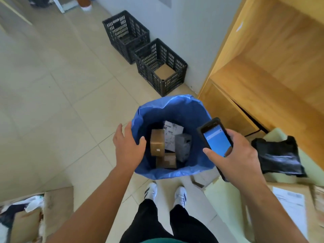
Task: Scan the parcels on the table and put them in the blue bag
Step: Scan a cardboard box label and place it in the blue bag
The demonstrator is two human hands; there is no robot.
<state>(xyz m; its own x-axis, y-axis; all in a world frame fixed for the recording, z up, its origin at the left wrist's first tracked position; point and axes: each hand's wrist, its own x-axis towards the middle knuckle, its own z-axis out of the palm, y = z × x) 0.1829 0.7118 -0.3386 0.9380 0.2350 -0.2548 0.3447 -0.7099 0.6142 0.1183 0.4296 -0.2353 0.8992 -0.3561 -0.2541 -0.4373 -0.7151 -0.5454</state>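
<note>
The blue bag point(177, 107) stands open on the floor in front of my feet. Inside it lie several parcels: a brown box point(157, 144), a smaller brown box point(167, 160), a grey parcel point(183, 148) and a white labelled packet point(172, 130). My left hand point(128, 146) hovers at the bag's left rim with fingers spread and nothing in it. My right hand point(233, 155) grips a handheld scanner point(215, 137) with a lit blue screen over the bag's right rim. A black poly parcel point(278, 156) lies on the table at right.
Two black plastic crates point(157, 67) stand by the wall beyond the bag. A wooden cabinet point(263, 71) rises at right. A cardboard box with a paper label point(291, 207) sits on the table at lower right. Cardboard and bags point(26, 216) lie at lower left.
</note>
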